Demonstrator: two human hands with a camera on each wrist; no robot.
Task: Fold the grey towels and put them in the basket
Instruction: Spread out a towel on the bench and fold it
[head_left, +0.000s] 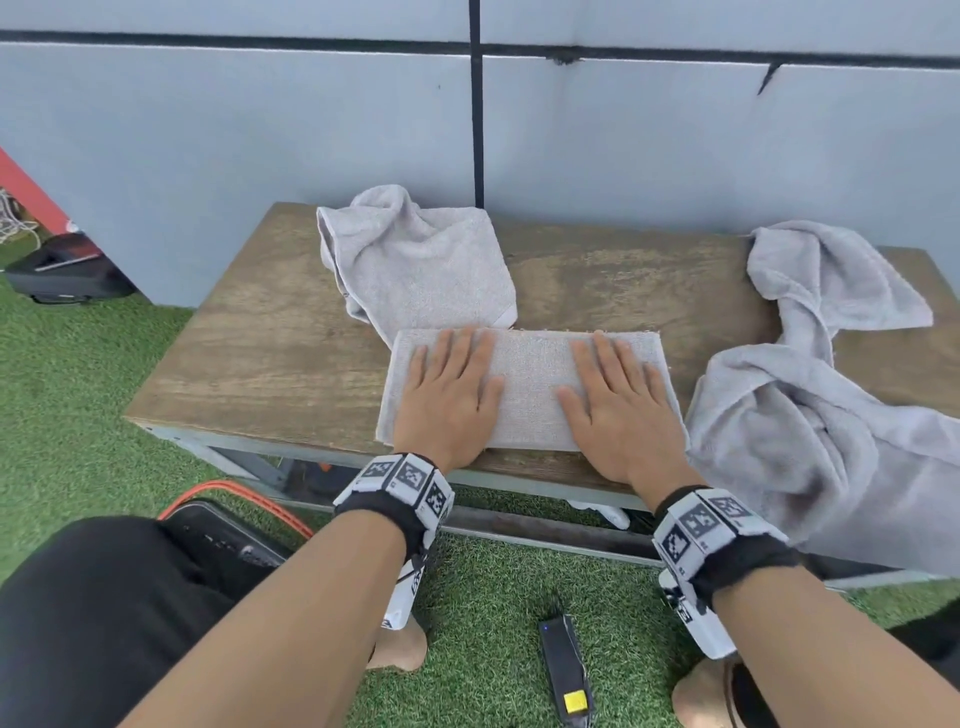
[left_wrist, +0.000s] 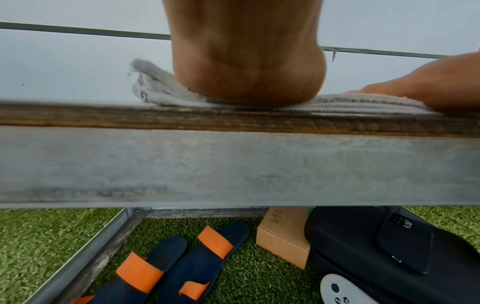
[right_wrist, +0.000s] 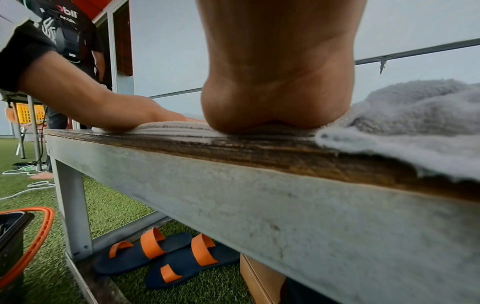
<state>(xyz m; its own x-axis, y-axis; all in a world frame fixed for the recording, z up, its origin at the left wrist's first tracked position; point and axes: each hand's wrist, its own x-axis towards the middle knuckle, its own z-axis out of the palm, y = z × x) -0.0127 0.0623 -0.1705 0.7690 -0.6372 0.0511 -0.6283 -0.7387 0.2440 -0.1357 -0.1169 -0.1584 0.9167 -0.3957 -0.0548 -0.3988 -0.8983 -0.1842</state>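
Palms of both hands lie flat on a folded grey towel (head_left: 527, 387) near the front edge of the wooden counter (head_left: 249, 353). The left hand (head_left: 449, 400) covers the towel's left half and the right hand (head_left: 618, 410) its right half, each with fingers straight and slightly spread, pressing down and gripping nothing. From the left wrist view the heel of that hand sits on the stacked layers of the towel, whose folded edges show as several ridges along the counter's front. The right wrist view shows the same from the other side, the heel of the right hand bearing on the towel's near edge. Behind the folded towel, touching its far left corner, lies a second grey towel (head_left: 415, 260), loosely laid and partly rumpled. At the right end of the counter a third grey towel (head_left: 810, 374) lies bunched and twisted, its lower part hanging over the front edge just beside the right hand. A black basket with an orange rim (head_left: 234, 519) stands on the green turf (head_left: 78, 415) to the lower left, beside the person's knee. Under the counter lie a pair of dark sandals with orange straps (left_wrist: 182, 259), a cardboard box (left_wrist: 283, 240) and a black case (left_wrist: 389, 253). A small black device with a yellow label (head_left: 566, 670) lies on the turf between the person's bare feet.
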